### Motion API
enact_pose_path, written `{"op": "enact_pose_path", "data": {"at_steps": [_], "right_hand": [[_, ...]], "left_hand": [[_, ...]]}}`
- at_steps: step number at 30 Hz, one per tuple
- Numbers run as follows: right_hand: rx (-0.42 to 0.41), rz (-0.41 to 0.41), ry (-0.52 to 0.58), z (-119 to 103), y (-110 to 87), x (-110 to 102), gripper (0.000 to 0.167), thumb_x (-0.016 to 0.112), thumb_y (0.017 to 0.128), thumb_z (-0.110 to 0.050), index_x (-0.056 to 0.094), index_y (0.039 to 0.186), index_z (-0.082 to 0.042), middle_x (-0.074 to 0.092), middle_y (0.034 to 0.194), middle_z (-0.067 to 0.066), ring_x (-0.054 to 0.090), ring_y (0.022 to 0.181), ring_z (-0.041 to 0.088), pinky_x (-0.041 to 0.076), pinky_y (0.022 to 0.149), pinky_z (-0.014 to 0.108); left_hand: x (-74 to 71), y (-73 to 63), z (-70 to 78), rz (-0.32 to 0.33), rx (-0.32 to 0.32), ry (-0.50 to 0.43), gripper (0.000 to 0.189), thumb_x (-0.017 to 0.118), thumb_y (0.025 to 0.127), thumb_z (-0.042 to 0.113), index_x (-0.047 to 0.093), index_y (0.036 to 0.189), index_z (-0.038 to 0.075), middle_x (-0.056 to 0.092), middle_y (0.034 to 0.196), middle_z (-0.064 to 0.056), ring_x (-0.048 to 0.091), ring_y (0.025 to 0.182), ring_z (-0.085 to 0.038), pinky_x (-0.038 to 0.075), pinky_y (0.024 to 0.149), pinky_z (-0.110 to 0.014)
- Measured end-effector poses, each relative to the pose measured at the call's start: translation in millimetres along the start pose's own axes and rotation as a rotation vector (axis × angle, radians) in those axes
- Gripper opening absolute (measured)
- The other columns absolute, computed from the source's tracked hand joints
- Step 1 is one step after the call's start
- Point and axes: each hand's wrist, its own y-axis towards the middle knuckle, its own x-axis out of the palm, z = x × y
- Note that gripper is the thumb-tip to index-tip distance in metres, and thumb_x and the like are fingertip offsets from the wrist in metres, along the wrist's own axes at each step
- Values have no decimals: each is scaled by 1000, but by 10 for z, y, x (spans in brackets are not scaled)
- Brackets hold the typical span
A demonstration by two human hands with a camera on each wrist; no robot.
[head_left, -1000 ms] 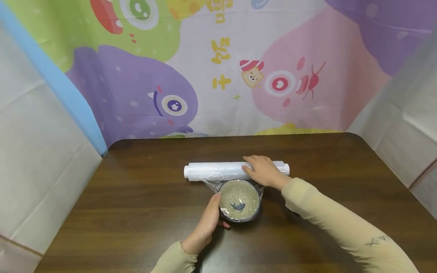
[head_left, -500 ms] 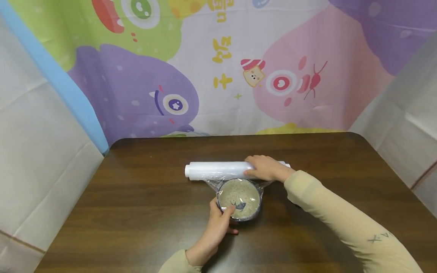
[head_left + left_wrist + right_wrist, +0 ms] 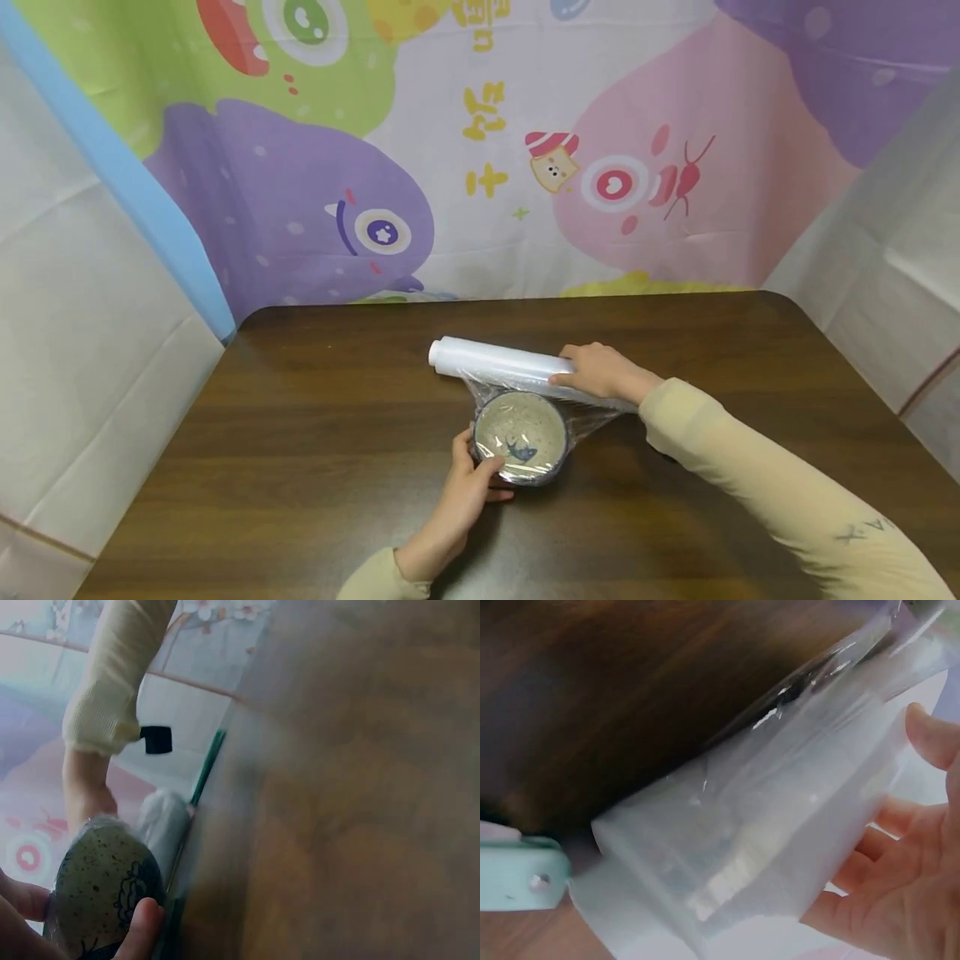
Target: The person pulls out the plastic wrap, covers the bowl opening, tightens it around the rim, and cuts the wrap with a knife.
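A speckled beige bowl (image 3: 534, 427) with a dark blue rim and a blue fish drawn inside sits mid-table, clear plastic wrap stretched over its top. My left hand (image 3: 457, 504) grips its near left side, thumb over the rim and fingers lower down. Behind the bowl lies a white roll of cling film (image 3: 487, 360), slanted, its left end farther back. My right hand (image 3: 606, 372) holds the roll right of its middle; in the right wrist view the fingers curl along its side. A loose sheet of film (image 3: 596, 419) runs from the roll to the bowl.
In the right wrist view, a mint-green thing with a metal rivet (image 3: 525, 877) lies near the roll's end; the right sleeve hides that spot in the head view. A printed cloth (image 3: 495, 250) hangs behind the dark wooden table (image 3: 300, 467).
The roll has turned from straight across to slanted, its right end drawn nearer, with my right hand shifting rightward. My left hand's thumb has moved from the bowl's side onto its near rim.
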Motion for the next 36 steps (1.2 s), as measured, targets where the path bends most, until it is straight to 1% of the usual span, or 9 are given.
{"op": "enact_pose_path", "data": {"at_steps": [7,10,18,22,25,27,29,31,36], "right_hand": [[77,-30,60,102,-159,-3,58,52,87,-48,54,118,0,61,111,18,58,101,34,44,85,46],[96,-35,77,121,-223,-4,58,52,87,-50,55,117,0,61,111,17,59,98,32,45,83,45],[171,-22,25,40,-314,-14,56,55,83,-52,57,109,-1,64,95,12,59,75,22,46,63,38],[172,-64,50,-9,-283,-56,57,56,83,-49,55,107,2,63,93,15,58,76,24,46,65,39],[165,-99,109,-29,-229,-88,61,54,85,-47,51,115,6,61,105,20,59,91,31,46,77,43],[157,-116,140,-37,-193,-92,61,53,86,-45,49,120,6,59,111,21,57,98,33,45,83,44],[157,-116,146,-54,-163,-89,60,55,85,-43,49,121,4,58,112,20,56,99,31,44,84,44],[154,-110,125,-78,-139,-83,56,58,84,-42,52,116,4,61,105,18,58,92,29,45,80,42],[205,-100,41,-165,-115,-74,60,61,81,-44,53,111,8,61,100,20,59,85,31,48,74,43]], "left_hand": [[-90,84,40,16,-28,70,49,44,88,7,21,130,-3,48,112,-23,55,61,-9,50,57,-27],[-141,113,54,-1,-22,92,45,42,91,8,24,130,-4,51,108,-24,54,60,-8,49,57,-26],[-217,105,62,-61,-13,106,44,38,97,16,24,133,-5,49,114,-27,56,64,-10,51,61,-29],[-182,43,47,-101,-35,87,58,41,96,20,8,139,-2,37,129,-31,59,72,-15,52,67,-33],[-131,3,31,-139,-43,30,72,44,94,17,-10,139,0,17,139,-33,61,79,-19,52,74,-37],[-105,-11,21,-153,-46,-26,73,44,94,13,-13,138,0,11,140,-33,60,83,-20,51,78,-39],[-94,-11,19,-156,-50,-76,65,41,95,10,-7,137,-1,17,137,-34,60,84,-19,50,81,-40],[-107,-5,22,-151,-57,-108,56,37,96,9,0,137,-1,26,132,-34,60,84,-18,50,82,-41],[-185,22,45,-134,-70,-102,50,34,97,11,6,137,-2,38,123,-33,60,80,-16,51,81,-41]]}}
